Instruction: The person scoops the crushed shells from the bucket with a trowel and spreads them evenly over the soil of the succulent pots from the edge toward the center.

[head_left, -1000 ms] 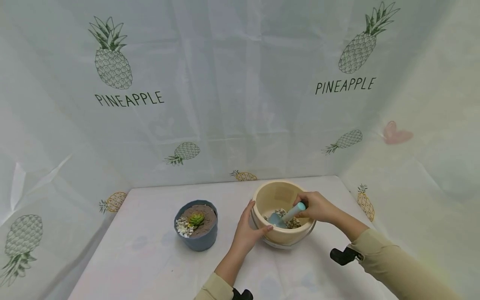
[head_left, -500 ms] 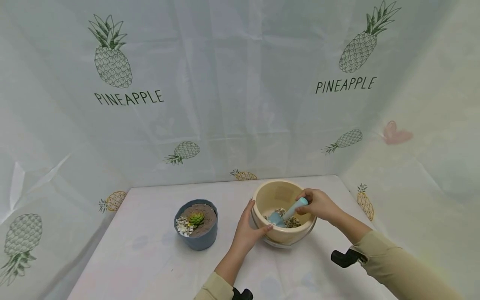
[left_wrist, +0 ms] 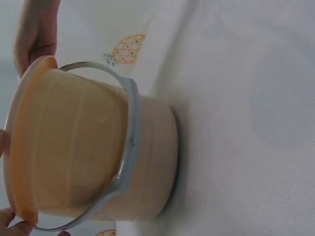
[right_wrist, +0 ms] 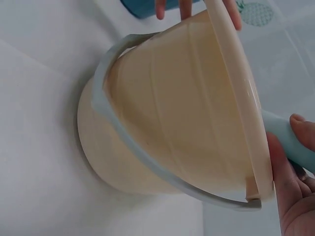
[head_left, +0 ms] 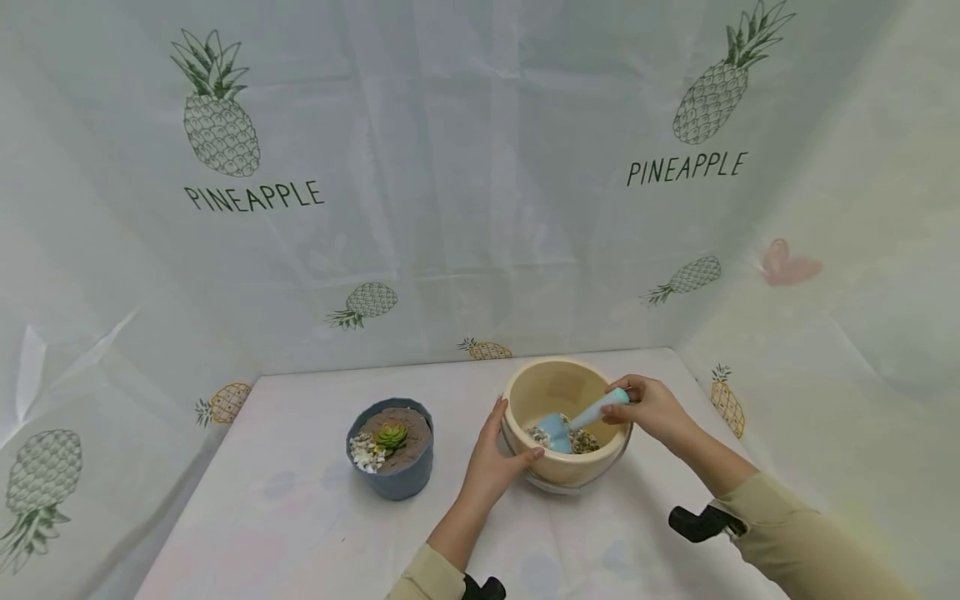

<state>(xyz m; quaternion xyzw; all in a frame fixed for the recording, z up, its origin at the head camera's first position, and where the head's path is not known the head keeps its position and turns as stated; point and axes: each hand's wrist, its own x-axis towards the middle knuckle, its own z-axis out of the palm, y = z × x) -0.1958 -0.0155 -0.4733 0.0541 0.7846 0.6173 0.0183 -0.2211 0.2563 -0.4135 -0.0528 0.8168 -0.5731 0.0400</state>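
A cream bucket (head_left: 564,472) with a grey handle (left_wrist: 129,147) hanging down its side stands upright on the table. My left hand (head_left: 489,467) grips its rim on the left, thumb at the front edge. My right hand (head_left: 654,410) pinches the end of a light blue toy shovel's handle (head_left: 600,408) over the right rim. The shovel's blade (head_left: 555,433) lies down inside the bucket, among small speckled stones (head_left: 584,442). In the right wrist view the shovel handle (right_wrist: 285,135) shows between thumb and fingers; the bucket wall hides the blade there.
Left of the bucket stands a blue-grey pot (head_left: 405,485) with brown soil, white pebbles and a green succulent (head_left: 391,435). A white cloth covers the table (head_left: 300,517). Behind and at the sides hang pale sheets (head_left: 450,208) with pineapple prints.
My right hand has moved right with the shovel's handle end, which now leans farther toward the bucket's right rim. More of the blade shows. My left hand stays on the rim.
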